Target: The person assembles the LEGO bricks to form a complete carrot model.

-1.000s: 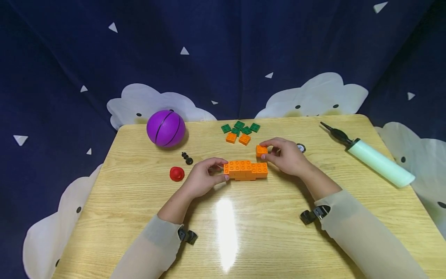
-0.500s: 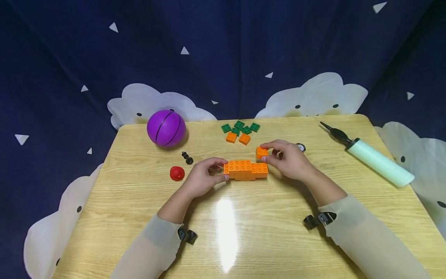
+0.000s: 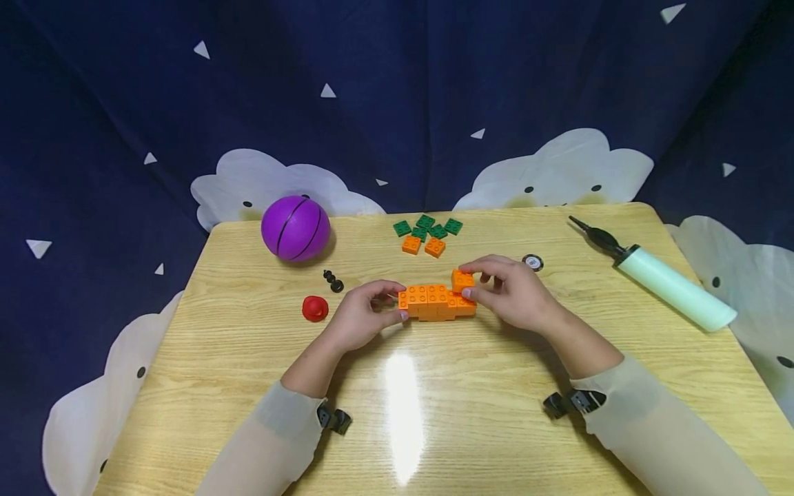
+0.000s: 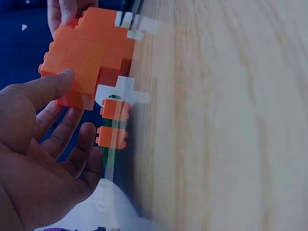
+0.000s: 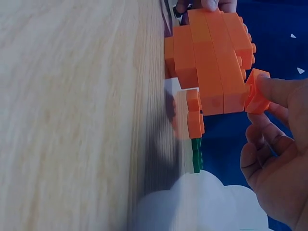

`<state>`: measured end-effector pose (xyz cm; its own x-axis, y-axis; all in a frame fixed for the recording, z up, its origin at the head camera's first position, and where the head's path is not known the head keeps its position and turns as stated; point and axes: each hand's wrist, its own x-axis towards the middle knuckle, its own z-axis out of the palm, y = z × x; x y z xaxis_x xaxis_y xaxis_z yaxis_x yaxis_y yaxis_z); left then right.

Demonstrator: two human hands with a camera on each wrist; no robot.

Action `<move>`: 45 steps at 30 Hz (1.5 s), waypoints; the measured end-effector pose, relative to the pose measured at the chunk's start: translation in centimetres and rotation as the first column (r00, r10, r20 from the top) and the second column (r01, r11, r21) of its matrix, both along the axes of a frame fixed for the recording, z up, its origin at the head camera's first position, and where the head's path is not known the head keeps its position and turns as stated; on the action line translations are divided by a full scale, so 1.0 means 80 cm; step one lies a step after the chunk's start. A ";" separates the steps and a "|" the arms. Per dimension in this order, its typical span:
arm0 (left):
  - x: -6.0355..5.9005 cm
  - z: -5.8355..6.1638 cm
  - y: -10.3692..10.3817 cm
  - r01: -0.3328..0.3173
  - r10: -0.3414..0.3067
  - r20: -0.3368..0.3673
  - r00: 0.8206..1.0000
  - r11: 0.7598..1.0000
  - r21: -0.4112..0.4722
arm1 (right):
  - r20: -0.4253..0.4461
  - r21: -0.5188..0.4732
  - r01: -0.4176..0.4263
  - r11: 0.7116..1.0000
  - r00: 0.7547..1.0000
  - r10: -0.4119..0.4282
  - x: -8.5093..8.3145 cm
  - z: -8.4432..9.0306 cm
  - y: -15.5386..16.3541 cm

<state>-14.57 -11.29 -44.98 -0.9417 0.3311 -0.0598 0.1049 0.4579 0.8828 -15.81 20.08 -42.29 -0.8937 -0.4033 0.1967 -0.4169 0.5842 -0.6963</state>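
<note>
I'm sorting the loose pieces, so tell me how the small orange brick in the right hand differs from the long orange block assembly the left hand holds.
The small orange brick is one short piece; the orange block assembly is a long row of joined bricks. The brick sits raised over the assembly's right end, pinched by the right hand; the assembly rests on the table, its left end gripped by the left hand. Both are studded orange plastic.

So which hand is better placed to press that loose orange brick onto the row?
Probably the right hand: it already pinches the small orange brick over the right end of the orange brick row. The left hand holds the row's left end, steadying it.
</note>
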 end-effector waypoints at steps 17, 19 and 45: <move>0.001 0.000 0.001 -0.007 0.007 0.005 1.000 1.000 -0.002 | -0.038 0.041 -0.039 0.998 0.998 0.040 0.015 0.001 -0.012; 0.001 0.000 0.001 -0.007 0.007 0.005 1.000 1.000 -0.003 | -0.044 0.045 -0.037 0.998 0.998 0.039 0.015 0.001 -0.012; 0.000 0.000 0.005 -0.052 0.051 -0.024 0.998 0.998 -0.029 | -0.103 0.082 -0.017 0.997 0.994 0.025 0.016 -0.002 -0.020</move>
<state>-14.60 -10.91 -44.98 -0.9588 0.2803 -0.0468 0.1008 0.4895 0.8662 -14.55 18.50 -42.46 -0.8612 -0.4403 0.2541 -0.4974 0.6268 -0.5998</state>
